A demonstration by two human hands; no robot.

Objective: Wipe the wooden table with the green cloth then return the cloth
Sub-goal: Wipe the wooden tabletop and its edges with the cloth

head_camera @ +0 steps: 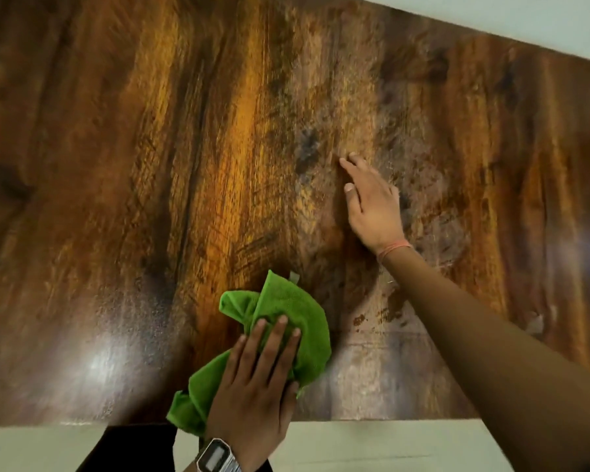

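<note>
A hand presses a green cloth (280,335) on a wooden table (150,165).

The green cloth lies bunched up on the wooden table, close to the table's near edge. The left hand (252,386) lies flat on top of the cloth with its fingers straight and close together, pressing down on it, not curled round it. A square watch (215,459) sits on that wrist. The right hand (372,202) is farther up the table from the cloth and a bit to the right of it. Its fingers are straight and spread a little, it rests on the wood, and it holds nothing. A thin pink band (394,250) goes round that wrist. A bright shine (96,366) shows on the table to the left of the cloth.
</note>
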